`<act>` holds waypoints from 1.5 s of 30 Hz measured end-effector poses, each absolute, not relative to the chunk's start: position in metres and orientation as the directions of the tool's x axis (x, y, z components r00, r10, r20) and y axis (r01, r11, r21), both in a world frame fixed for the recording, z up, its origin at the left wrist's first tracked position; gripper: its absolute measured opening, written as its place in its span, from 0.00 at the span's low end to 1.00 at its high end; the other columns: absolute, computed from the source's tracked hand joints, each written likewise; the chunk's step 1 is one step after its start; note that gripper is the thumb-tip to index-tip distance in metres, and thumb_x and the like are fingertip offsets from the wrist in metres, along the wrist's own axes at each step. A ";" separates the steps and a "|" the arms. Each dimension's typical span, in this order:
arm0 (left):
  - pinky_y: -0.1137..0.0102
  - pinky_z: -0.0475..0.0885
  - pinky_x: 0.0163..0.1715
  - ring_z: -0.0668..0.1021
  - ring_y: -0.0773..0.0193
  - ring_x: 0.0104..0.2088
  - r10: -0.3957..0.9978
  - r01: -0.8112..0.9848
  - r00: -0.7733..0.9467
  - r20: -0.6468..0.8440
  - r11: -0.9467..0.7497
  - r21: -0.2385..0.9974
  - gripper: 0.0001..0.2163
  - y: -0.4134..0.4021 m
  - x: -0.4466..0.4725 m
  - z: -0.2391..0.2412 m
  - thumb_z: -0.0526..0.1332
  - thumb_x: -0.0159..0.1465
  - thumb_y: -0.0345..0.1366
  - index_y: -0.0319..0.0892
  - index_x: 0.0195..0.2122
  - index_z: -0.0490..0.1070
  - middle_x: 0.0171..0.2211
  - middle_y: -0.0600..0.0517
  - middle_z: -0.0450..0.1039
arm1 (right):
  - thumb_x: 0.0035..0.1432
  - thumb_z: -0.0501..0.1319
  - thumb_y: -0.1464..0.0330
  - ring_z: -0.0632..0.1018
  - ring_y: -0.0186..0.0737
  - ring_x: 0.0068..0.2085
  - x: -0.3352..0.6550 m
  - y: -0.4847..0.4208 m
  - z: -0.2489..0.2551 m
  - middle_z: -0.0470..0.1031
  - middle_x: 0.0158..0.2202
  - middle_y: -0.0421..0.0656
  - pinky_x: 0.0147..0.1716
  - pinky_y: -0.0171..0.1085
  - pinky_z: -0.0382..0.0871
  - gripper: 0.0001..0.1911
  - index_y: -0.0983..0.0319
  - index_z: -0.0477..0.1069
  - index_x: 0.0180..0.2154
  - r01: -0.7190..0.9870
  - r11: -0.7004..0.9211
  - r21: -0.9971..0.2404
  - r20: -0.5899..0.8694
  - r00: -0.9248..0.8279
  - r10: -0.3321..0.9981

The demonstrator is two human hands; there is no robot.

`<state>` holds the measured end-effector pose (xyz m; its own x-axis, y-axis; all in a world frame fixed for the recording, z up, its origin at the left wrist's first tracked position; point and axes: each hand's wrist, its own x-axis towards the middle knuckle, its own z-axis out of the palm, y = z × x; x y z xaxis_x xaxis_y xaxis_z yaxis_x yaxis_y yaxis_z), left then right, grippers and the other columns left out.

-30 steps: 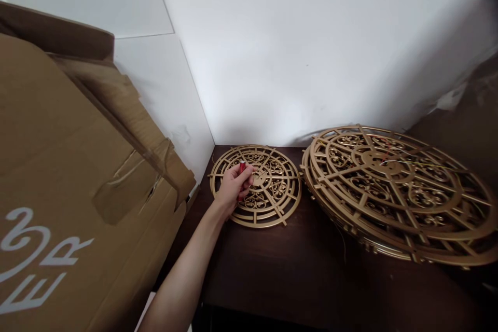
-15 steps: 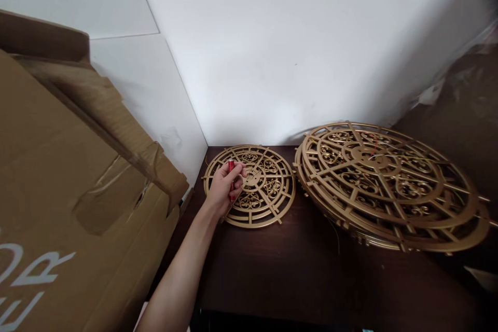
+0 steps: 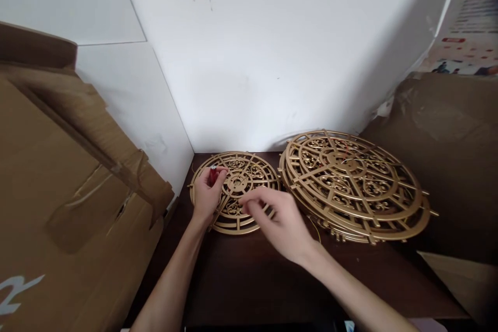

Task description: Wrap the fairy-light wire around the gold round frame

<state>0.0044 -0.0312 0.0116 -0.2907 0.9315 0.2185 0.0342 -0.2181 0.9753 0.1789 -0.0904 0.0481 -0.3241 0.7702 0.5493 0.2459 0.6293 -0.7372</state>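
A small gold openwork disc (image 3: 241, 176) lies flat on a dark wooden table (image 3: 264, 275), near the wall corner. My left hand (image 3: 206, 194) rests on the disc's left part, fingers closed round a small red cylinder (image 3: 212, 174). My right hand (image 3: 278, 223) hovers over the disc's near right edge. Its fingers are curled loosely and nothing shows between them. A stack of larger gold openwork discs (image 3: 350, 184) lies to the right, its rim beside the small disc.
A big brown cardboard box (image 3: 70, 192) with torn flaps stands against the table's left side. Brown wrapped material (image 3: 447, 150) leans at the right, with a printed poster (image 3: 472, 21) above it. White walls close the back, and a cardboard piece (image 3: 462, 275) lies at the near right.
My right hand has come into view and reached over the small disc. The camera has swung right and down. My left hand still grips the red cylinder on the disc.
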 end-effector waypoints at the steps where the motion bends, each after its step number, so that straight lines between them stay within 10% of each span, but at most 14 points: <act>1: 0.77 0.57 0.16 0.64 0.73 0.18 0.925 0.064 -0.296 0.237 -0.229 0.971 0.11 -0.031 0.004 0.011 0.66 0.55 0.41 0.38 0.33 0.75 0.20 0.55 0.66 | 0.63 0.53 0.73 0.76 0.36 0.37 0.174 -0.085 0.042 0.75 0.35 0.42 0.39 0.38 0.72 0.10 0.61 0.73 0.39 0.301 0.617 -0.727 0.533 -0.320 0.783; 7: 0.77 0.60 0.18 0.65 0.72 0.19 0.935 0.128 -0.274 0.225 -0.196 0.972 0.12 -0.032 0.004 0.011 0.65 0.56 0.42 0.36 0.32 0.75 0.19 0.55 0.67 | 0.53 0.58 0.76 0.75 0.44 0.42 0.152 -0.040 -0.014 0.66 0.51 0.56 0.48 0.48 0.70 0.26 0.67 0.61 0.55 0.534 0.365 -0.763 0.384 -0.080 0.920; 18: 0.76 0.62 0.20 0.66 0.72 0.18 0.952 0.139 -0.215 0.218 -0.191 0.972 0.11 -0.030 0.010 0.008 0.64 0.56 0.41 0.36 0.32 0.74 0.20 0.55 0.69 | 0.59 0.58 0.65 0.75 0.36 0.30 0.152 -0.016 -0.039 0.73 0.28 0.41 0.32 0.35 0.69 0.08 0.62 0.73 0.35 0.059 0.333 -0.941 0.321 -0.150 0.935; 29: 0.75 0.65 0.25 0.71 0.69 0.23 0.954 0.204 -0.179 0.242 -0.205 0.957 0.10 -0.018 0.003 -0.010 0.64 0.56 0.40 0.37 0.30 0.74 0.21 0.53 0.71 | 0.55 0.62 0.67 0.74 0.35 0.34 0.155 -0.022 -0.032 0.75 0.34 0.42 0.36 0.35 0.69 0.06 0.61 0.75 0.35 -0.022 0.426 -0.904 0.420 -0.224 0.879; 36: 0.78 0.48 0.11 0.56 0.77 0.13 0.987 -0.037 -0.163 0.012 -0.019 0.999 0.15 -0.002 0.002 0.007 0.68 0.51 0.43 0.36 0.33 0.72 0.16 0.60 0.58 | 0.53 0.63 0.60 0.67 0.31 0.22 0.151 -0.010 -0.023 0.68 0.20 0.36 0.24 0.31 0.63 0.11 0.62 0.73 0.30 -0.208 0.209 -0.956 0.228 -0.070 0.971; 45: 0.79 0.47 0.10 0.55 0.80 0.12 0.985 -0.134 -0.104 0.134 -0.148 0.980 0.16 0.038 0.009 0.004 0.68 0.52 0.44 0.36 0.32 0.70 0.17 0.61 0.57 | 0.49 0.64 0.59 0.68 0.29 0.21 0.114 0.030 -0.012 0.73 0.24 0.38 0.18 0.29 0.59 0.14 0.63 0.68 0.31 -0.517 0.146 -0.843 0.128 0.069 0.989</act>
